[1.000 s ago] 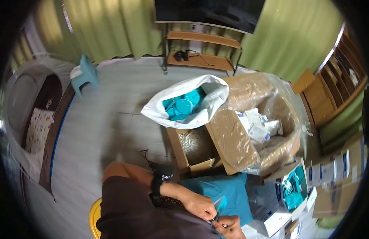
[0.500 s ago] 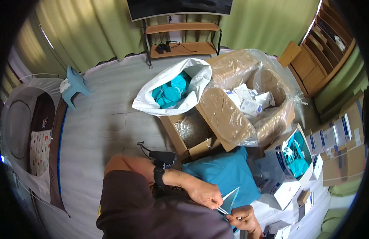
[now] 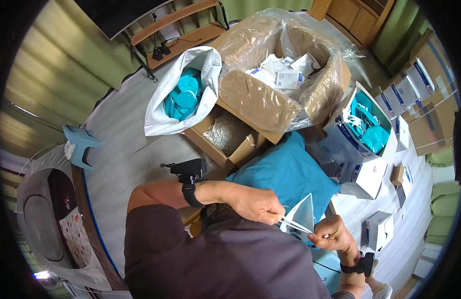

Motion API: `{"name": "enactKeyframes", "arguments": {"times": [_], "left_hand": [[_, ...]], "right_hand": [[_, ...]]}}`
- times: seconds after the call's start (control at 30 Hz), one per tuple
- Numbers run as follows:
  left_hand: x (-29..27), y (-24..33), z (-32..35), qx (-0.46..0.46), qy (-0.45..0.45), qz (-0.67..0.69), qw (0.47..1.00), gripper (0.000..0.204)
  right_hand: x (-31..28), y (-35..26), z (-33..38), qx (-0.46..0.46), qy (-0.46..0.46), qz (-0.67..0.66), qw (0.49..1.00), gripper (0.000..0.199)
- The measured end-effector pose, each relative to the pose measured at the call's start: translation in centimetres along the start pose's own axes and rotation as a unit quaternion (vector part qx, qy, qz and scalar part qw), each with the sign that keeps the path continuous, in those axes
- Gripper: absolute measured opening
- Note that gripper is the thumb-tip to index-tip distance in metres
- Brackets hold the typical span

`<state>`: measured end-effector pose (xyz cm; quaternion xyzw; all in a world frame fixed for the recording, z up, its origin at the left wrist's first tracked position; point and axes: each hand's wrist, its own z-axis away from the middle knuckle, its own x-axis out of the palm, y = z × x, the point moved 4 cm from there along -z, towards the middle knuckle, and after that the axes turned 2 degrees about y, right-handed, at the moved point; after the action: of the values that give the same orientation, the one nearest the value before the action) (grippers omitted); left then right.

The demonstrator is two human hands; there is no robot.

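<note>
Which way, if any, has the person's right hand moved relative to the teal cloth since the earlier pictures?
Cannot tell: the head camera itself swung. The right hand lies just below the teal cloth, as before, pinching a white strap.

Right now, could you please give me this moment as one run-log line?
left hand: pinches white strap | right hand: pulls strap's other end | item: pale face mask | below: teal cloth

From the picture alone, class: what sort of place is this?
Probably a home room used for packing: a plastic-lined cardboard box of white packets, a white bag of teal masks, stacked white cartons, and hands stretching a mask strap.
</note>
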<state>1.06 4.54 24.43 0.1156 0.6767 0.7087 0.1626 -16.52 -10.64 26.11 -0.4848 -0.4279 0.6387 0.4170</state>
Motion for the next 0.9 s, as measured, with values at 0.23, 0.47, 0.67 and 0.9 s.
{"name": "enactKeyframes", "arguments": {"times": [0.23,0.47,0.67,0.9], "left_hand": [[-2.7,0.1,2.0,-0.092,-0.036,-0.008,0.995,0.026],[-1.7,-1.8,-0.2,-0.119,-0.041,0.273,0.954,0.026],[0.7,-5.1,-3.2,-0.131,0.031,0.546,0.827,0.035],[0.2,-7.3,-3.9,-0.115,0.145,0.545,0.818,0.03]], "right_hand": [[-1.4,0.2,2.3,0.027,0.066,0.001,0.997,0.041],[-0.8,-0.9,-2.1,0.009,0.079,0.117,0.99,0.028],[-0.7,2.9,-3.9,0.068,0.221,0.117,0.966,0.019],[-0.5,4.0,-3.5,0.111,0.322,0.017,0.94,0.022]]}}
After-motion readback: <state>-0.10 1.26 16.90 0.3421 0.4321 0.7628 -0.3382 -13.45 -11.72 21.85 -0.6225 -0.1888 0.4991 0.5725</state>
